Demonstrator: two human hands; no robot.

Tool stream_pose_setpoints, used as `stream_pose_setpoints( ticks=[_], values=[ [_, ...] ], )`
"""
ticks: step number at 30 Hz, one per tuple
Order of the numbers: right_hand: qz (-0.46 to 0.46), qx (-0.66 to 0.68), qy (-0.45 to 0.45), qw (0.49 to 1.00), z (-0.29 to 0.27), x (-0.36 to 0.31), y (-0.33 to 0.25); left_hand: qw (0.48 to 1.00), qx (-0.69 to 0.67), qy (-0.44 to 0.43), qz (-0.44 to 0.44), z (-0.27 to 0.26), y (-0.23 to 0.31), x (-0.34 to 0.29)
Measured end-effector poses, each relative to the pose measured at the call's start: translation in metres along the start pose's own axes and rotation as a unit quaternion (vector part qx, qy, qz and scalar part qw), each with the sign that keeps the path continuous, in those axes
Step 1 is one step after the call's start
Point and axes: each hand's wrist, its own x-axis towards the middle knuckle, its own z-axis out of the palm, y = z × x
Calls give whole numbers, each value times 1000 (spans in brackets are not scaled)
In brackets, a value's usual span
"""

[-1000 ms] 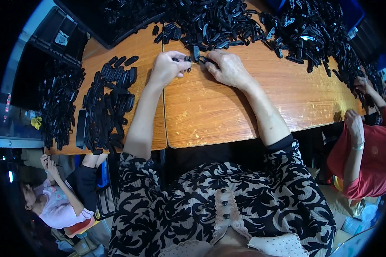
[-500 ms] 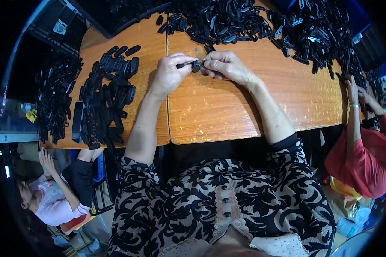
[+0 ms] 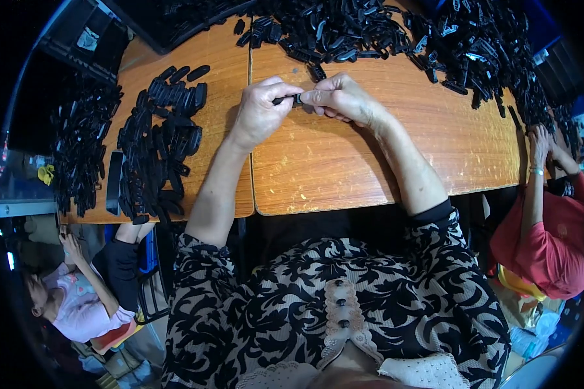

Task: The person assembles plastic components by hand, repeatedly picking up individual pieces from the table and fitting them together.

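Above the middle of the wooden table (image 3: 331, 155), a small black plastic part (image 3: 296, 100) is held between my two hands. My left hand (image 3: 264, 107) pinches its left end between thumb and fingers. My right hand (image 3: 345, 100) is closed at its other end, thumb pressed against it; the fingers cover much of the part, so its exact kind does not show. Just beyond my hands lies a similar black piece (image 3: 316, 71), at the near edge of a large heap of black plastic parts (image 3: 337, 32).
A stacked group of black oval parts (image 3: 159, 142) lies to my left, with another heap (image 3: 81, 142) farther left. More black parts (image 3: 486, 52) pile up at the far right. Black crates (image 3: 87, 39) stand at the back left. A co-worker in red (image 3: 538, 240) sits right, another in pink (image 3: 84, 301) left.
My right thumb and fingers have closed in on the black part, pressing its right end where a gap showed before. The co-worker's hands at the right have shifted slightly.
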Motion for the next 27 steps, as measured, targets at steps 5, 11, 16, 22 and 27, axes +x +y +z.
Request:
stream_pose_setpoints(
  ticks=[5,11,16,22,27],
  values=[
    [-76,-59,100,990,11,15,17,988,-116,21,-103,0,-5,0],
    [-67,112,-73,989,0,1,11,976,-194,34,-97,-3,1,1],
    [-71,176,-79,979,-4,9,21,980,-151,-56,-118,-9,9,7],
    [-91,72,3,993,11,16,20,967,-217,-44,-124,-7,13,4],
    [-193,-293,366,862,-38,30,33,979,-159,42,-118,-34,-4,5]
  ],
)
